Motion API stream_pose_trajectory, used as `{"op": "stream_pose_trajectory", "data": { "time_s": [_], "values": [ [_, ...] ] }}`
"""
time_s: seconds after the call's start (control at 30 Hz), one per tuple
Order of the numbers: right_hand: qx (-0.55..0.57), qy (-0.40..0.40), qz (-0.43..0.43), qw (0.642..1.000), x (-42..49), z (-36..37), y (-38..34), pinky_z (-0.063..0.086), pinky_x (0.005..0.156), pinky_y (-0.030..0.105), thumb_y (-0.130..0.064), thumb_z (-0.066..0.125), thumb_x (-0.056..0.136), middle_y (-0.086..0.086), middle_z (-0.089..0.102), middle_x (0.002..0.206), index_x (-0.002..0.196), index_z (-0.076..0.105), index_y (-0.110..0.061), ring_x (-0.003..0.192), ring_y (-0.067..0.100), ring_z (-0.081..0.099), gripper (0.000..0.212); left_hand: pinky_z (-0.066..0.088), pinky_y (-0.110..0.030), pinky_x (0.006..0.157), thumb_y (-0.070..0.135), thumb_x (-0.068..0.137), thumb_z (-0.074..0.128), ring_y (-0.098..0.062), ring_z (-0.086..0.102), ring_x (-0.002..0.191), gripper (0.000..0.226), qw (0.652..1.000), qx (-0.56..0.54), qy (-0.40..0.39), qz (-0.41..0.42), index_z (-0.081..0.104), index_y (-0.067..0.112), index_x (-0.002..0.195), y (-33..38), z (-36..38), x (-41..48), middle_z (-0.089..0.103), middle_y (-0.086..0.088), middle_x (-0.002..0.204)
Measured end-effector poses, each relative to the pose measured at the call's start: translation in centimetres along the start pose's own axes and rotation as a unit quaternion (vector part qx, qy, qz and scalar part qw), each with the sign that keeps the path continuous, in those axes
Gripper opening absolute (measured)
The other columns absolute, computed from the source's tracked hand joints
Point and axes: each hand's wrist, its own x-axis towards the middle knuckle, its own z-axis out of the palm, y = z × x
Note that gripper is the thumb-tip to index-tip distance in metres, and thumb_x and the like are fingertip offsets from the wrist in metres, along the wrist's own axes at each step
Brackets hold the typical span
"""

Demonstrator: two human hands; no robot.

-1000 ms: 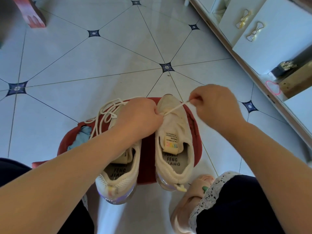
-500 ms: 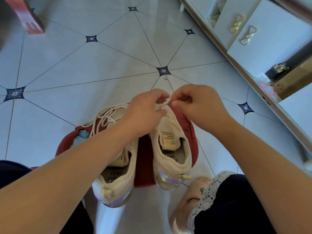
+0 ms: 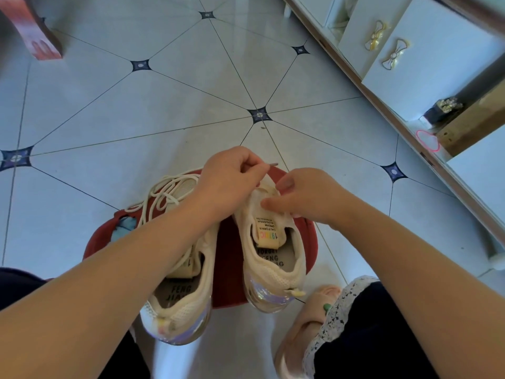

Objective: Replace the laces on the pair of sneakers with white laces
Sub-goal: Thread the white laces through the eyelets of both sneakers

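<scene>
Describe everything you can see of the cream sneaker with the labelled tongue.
The cream knit sneaker sits upright on a red round stool, heel toward the camera. It has a labelled tongue, printed insole and shiny translucent heel sole. The right hand grips its front; the left hand pinches a cream lace end above its toe.

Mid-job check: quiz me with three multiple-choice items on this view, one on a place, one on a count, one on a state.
1. The right sneaker stands: A on the floor tiles; B on the red stool; C in the cabinet.
2. On the white cabinet, bow handles number: A one; B two; C four.
3. The left hand: A lies flat; B holds a slipper; C pinches the lace tip.
Key: B, red shows round its sole; B, two bows sit side by side; C, the tip pokes out past its fingers.
</scene>
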Motion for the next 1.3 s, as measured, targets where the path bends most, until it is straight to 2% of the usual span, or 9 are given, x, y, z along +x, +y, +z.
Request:
{"op": "stream_pose_trajectory", "data": {
  "time_s": [0.1, 0.2, 0.43, 0.57, 0.67, 0.77, 0.87, 1.03, 1.3],
  "values": [
    [-0.011, 0.041, 0.005, 0.999, 0.3, 0.3, 0.4, 0.046, 0.058, 0.025, -0.022, 0.057, 0.083, 0.003, 0.061, 0.068, 0.075, 0.071, -0.015, 0.060, 0.014, 0.053, 0.017, 0.038, -0.007, 0.057, 0.028, 0.085, 0.061, 0.000, 0.049, 0.060, 0.013, 0.999, 0.034, -0.003, 0.002, 0.058, 0.029, 0.072, -0.2, 0.3, 0.0, 0.054, 0.012, 0.063],
    [-0.006, 0.034, 0.004, 0.999, 0.5, 0.6, 0.8, 0.041, 0.053, 0.018, -0.024, 0.055, 0.089, -0.001, 0.066, 0.075, 0.089, 0.073, -0.018, 0.057, 0.006, 0.049, 0.020, 0.034, -0.012, 0.055, 0.026, 0.084, 0.061, 0.001, 0.047, 0.060, 0.013, 0.999, 0.052, -0.005, -0.006, 0.058, 0.028, 0.072, -0.5, 0.4, 0.1, 0.053, 0.013, 0.064],
    [0.204, 0.045, 0.112, 0.971, 0.7, 1.6, 1.2, 0.054, 0.077, 0.038, -0.005, 0.050, 0.089, 0.004, 0.067, 0.088, 0.081, 0.070, -0.020, 0.093, 0.025, 0.063, 0.026, 0.034, -0.018, 0.062, 0.022, 0.083, 0.062, -0.001, 0.049, 0.068, 0.009, 0.995, 0.100, -0.021, -0.010, 0.062, 0.026, 0.074, -1.2, 0.8, 0.5, 0.052, 0.018, 0.067],
    [0.246, 0.058, 0.103, 0.962, 0.6, 2.1, 1.1, 0.054, 0.075, 0.042, -0.005, 0.054, 0.086, 0.002, 0.067, 0.079, 0.066, 0.068, -0.021, 0.085, 0.026, 0.064, 0.029, 0.032, -0.013, 0.058, 0.026, 0.080, 0.064, 0.004, 0.049, 0.066, 0.020, 0.993, 0.108, -0.043, -0.002, 0.058, 0.034, 0.063, -1.3, 1.1, 0.6, 0.054, 0.020, 0.066],
    [0.268, 0.061, 0.096, 0.957, 0.7, 2.2, 1.2, 0.052, 0.070, 0.038, 0.002, 0.051, 0.083, 0.001, 0.065, 0.077, 0.071, 0.071, -0.011, 0.077, 0.024, 0.060, 0.027, 0.031, -0.010, 0.056, 0.027, 0.079, 0.066, 0.006, 0.049, 0.064, 0.024, 0.992, 0.113, -0.056, -0.005, 0.056, 0.036, 0.059, -1.3, 1.2, 0.7, 0.055, 0.020, 0.064],
    [0.287, 0.067, 0.105, 0.950, 0.6, 2.3, 1.4, 0.055, 0.078, 0.041, 0.004, 0.048, 0.084, 0.004, 0.068, 0.088, 0.071, 0.071, -0.017, 0.088, 0.024, 0.064, 0.034, 0.037, -0.013, 0.057, 0.026, 0.077, 0.067, 0.003, 0.051, 0.065, 0.021, 0.989, 0.133, -0.067, -0.010, 0.058, 0.033, 0.060, -1.5, 1.3, 0.8, 0.056, 0.017, 0.064],
    [0.356, 0.055, 0.132, 0.923, 0.6, 2.4, 1.5, 0.055, 0.081, 0.041, 0.009, 0.044, 0.085, 0.012, 0.068, 0.094, 0.076, 0.071, -0.010, 0.095, 0.027, 0.063, 0.034, 0.039, -0.014, 0.059, 0.023, 0.076, 0.067, 0.002, 0.052, 0.067, 0.019, 0.987, 0.146, -0.071, -0.015, 0.058, 0.031, 0.061, -1.7, 1.4, 0.8, 0.057, 0.016, 0.065],
    [0.483, 0.025, 0.166, 0.859, 0.6, 2.5, 1.6, 0.049, 0.061, 0.025, 0.011, 0.042, 0.088, 0.012, 0.065, 0.088, 0.084, 0.068, -0.005, 0.080, 0.019, 0.059, 0.030, 0.035, -0.019, 0.060, 0.026, 0.076, 0.068, 0.000, 0.050, 0.067, 0.024, 0.990, 0.136, -0.040, -0.018, 0.055, 0.033, 0.058, -1.9, 1.9, 0.5, 0.055, 0.018, 0.066],
    [0.557, 0.003, 0.183, 0.810, 0.8, 2.7, 2.0, 0.051, 0.070, 0.028, 0.013, 0.039, 0.088, 0.014, 0.065, 0.091, 0.085, 0.067, 0.000, 0.084, 0.022, 0.059, 0.031, 0.037, -0.017, 0.060, 0.026, 0.074, 0.070, 0.003, 0.051, 0.065, 0.028, 0.995, 0.089, 0.020, -0.039, 0.054, 0.034, 0.053, -1.9, 2.6, 0.1, 0.056, 0.019, 0.064]
  ]
}}
